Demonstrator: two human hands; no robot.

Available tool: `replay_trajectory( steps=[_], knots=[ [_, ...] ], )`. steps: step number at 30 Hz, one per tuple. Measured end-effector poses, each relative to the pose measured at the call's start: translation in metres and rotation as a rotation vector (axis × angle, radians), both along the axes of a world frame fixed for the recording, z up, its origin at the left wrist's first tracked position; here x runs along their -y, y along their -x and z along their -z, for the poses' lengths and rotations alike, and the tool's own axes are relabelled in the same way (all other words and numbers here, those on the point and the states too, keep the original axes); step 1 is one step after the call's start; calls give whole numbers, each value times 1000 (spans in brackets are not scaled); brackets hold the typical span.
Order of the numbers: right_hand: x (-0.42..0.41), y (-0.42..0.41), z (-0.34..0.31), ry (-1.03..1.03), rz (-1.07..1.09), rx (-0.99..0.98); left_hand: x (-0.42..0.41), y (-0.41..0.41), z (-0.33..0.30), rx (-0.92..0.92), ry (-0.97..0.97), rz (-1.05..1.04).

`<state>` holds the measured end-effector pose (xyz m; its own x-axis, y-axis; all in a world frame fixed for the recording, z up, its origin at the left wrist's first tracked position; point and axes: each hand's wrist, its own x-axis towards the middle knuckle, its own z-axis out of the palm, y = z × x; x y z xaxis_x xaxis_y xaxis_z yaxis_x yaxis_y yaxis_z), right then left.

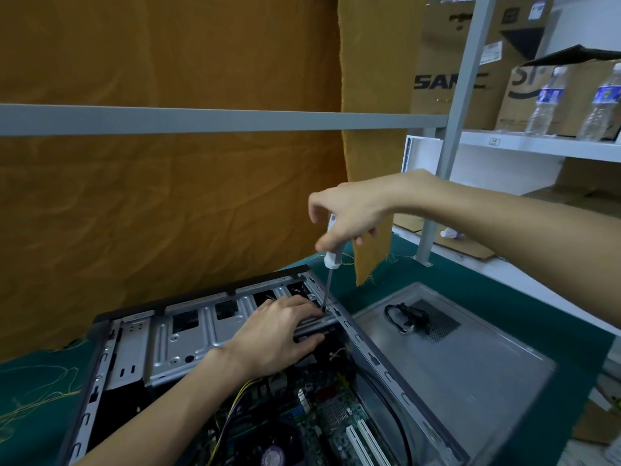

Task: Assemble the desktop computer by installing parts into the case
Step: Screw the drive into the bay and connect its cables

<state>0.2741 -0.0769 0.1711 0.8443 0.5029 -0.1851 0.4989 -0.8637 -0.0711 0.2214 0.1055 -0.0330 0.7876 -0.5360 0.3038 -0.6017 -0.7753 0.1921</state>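
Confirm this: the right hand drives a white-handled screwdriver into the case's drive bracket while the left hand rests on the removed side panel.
Not quite. In the head view the left hand grips the drive bracket inside the case, not the side panel. The right hand does hold the white-handled screwdriver.

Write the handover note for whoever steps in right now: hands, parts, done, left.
Right hand: grips the screwdriver upright, tip down at the top edge of the drive bracket.
Left hand: holds that bracket steady, fingers on top and thumb under it.
Case: lying open on the green mat; motherboard inside.
Side panel: off, beside the case, a black cable on it.
Left: finish this screw, close the case.
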Motion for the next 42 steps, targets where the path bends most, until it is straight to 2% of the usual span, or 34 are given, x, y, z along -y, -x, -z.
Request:
replay_trajectory(
  steps=[3,5,8,15,19,21,24,33,35,38,40,42],
  knots=[
    [0,1,-1,-62,-42,-4,0,0,0,-3,3,6],
    [-4,2,2,-32,-53,53,0,0,0,2,1,4],
    [-8,3,5,11,-95,5,0,0,0,9,-6,-1],
    [-5,0,13,-112,-232,207,-2,-2,2,22,-42,-5],
    [3,0,8,50,-218,178,-2,-2,3,26,-37,0],
    [7,3,6,130,-230,230,-2,-2,4,24,-36,0],
    [6,6,8,137,-213,297,-2,-4,4,34,-34,-3],
    [-17,6,6,212,-173,258,-2,0,5,37,-44,-3],
    [0,8,-4,66,-144,329,-2,1,4,22,-33,-4],
    [43,4,-15,-300,-10,413,0,1,4,6,3,-22],
    [77,2,10,-547,92,294,3,2,4,-4,27,-41],
    [104,3,71,-739,247,124,7,1,4,-14,48,-59]
  ],
)
